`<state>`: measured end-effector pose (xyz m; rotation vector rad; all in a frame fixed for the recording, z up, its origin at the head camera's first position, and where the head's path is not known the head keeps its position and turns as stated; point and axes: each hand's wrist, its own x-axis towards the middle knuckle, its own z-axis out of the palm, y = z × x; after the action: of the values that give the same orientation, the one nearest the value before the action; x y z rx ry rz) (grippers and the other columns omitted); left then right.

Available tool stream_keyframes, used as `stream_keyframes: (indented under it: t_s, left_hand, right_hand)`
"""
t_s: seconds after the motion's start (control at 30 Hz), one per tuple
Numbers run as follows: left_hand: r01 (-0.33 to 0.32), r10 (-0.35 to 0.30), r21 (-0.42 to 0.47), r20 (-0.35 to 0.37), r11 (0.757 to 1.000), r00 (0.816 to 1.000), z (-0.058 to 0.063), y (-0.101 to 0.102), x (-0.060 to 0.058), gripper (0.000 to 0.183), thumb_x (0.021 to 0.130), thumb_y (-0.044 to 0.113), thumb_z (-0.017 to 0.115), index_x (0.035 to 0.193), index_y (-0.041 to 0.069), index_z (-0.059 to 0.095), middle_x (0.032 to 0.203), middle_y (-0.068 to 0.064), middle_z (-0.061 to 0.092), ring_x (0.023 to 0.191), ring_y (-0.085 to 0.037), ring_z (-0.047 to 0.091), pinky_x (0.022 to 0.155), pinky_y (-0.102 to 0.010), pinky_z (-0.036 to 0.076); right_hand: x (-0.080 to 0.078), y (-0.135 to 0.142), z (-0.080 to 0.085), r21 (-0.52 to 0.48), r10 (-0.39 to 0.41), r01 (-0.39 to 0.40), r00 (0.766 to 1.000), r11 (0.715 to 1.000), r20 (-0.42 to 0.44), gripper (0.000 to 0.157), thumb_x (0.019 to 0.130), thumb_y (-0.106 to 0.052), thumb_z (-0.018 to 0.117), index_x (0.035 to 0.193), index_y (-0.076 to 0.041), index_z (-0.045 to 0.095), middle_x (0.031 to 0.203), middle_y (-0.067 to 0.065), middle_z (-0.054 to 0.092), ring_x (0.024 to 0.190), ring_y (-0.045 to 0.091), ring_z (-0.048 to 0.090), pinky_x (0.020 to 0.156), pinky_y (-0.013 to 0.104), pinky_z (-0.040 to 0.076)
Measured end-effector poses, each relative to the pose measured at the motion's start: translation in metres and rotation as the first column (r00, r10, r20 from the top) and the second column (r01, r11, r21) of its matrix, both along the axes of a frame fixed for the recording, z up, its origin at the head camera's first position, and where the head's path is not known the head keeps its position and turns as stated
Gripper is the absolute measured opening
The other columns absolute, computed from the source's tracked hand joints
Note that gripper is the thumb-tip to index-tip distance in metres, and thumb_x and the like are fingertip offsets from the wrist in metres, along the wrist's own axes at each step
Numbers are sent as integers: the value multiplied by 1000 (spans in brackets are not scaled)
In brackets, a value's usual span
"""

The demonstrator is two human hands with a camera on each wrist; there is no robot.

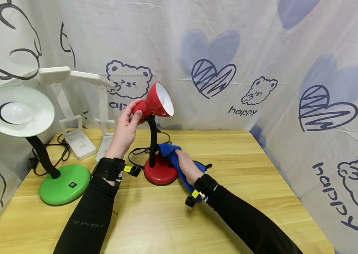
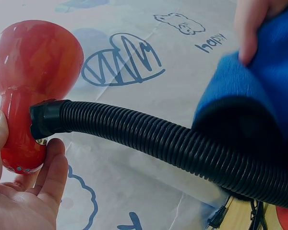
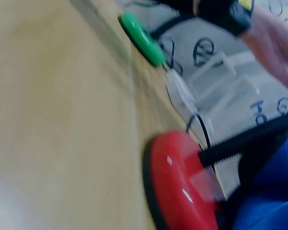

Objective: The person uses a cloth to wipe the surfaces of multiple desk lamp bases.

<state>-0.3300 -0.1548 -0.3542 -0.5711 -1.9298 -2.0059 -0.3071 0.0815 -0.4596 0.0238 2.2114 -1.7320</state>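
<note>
Green lamp (image 1: 42,155) far left, two white lamps (image 1: 63,100) next, and here's the left hand (image 1: 125,129), fingers and thumb wrapped round the head of the red lamp (image 1: 153,135), which stands on the table (image 1: 141,218); then blue cloth (image 1: 171,151) by its base, gripped in the right hand's (image 1: 187,167) fingers!

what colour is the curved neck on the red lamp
The ridged neck is black; it shows best in the left wrist view.

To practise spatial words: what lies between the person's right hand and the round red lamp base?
In the head view, a blue fabric cloth lies between the right hand and the red lamp base.
</note>
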Motion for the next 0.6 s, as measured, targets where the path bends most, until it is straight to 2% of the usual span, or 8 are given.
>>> stream_keyframes:
  t_s: [0.07, 0.17, 0.3, 0.43, 0.6]
  left_hand:
    - [0, 0, -1, -2, 1000, 1000, 0, 0, 0, 41, 100, 24, 51, 141, 30, 48, 142, -4, 44, 119, -24, 53, 96, -34, 48]
    - [-3, 3, 2, -8, 1000, 1000, 0, 0, 0, 41, 100, 24, 50, 141, 29, 48, 141, -4, 45, 118, -24, 54, 95, -32, 49]
    - [-6, 6, 7, -16, 1000, 1000, 0, 0, 0, 41, 100, 22, 50, 141, 28, 48, 141, -4, 45, 116, -23, 55, 94, -31, 49]
    - [-1, 1, 6, -16, 1000, 1000, 0, 0, -1, 42, 100, 20, 51, 141, 27, 48, 141, -4, 44, 116, -23, 55, 94, -33, 49]
    - [-9, 8, -11, -17, 1000, 1000, 0, 0, 0, 42, 100, 22, 51, 142, 28, 47, 140, -5, 45, 116, -23, 55, 95, -32, 48]
  right_hand:
    - [-15, -2, 2, 45, 26, -27, 1000, 999, 9, 59, 101, -53, 32, 149, -19, 37, 157, -3, 29, 146, 18, 21, 118, 37, 17]
    - [-34, -4, 8, 137, 77, -73, 997, 988, -23, 60, 99, -54, 34, 146, -17, 43, 154, -1, 36, 143, 19, 29, 117, 37, 20]
    - [-53, -9, 15, 247, 188, -170, 981, 954, -51, 63, 98, -58, 35, 144, -17, 46, 149, 2, 43, 139, 20, 36, 116, 38, 24]
    - [-61, -17, 18, 286, 286, -269, 958, 920, -18, 60, 95, -62, 39, 139, -23, 52, 142, -3, 49, 133, 17, 42, 113, 39, 27]
    - [-66, -33, 18, 274, 415, -408, 909, 871, 32, 50, 95, -62, 39, 114, -27, 70, 133, -3, 53, 120, 19, 49, 103, 39, 32]
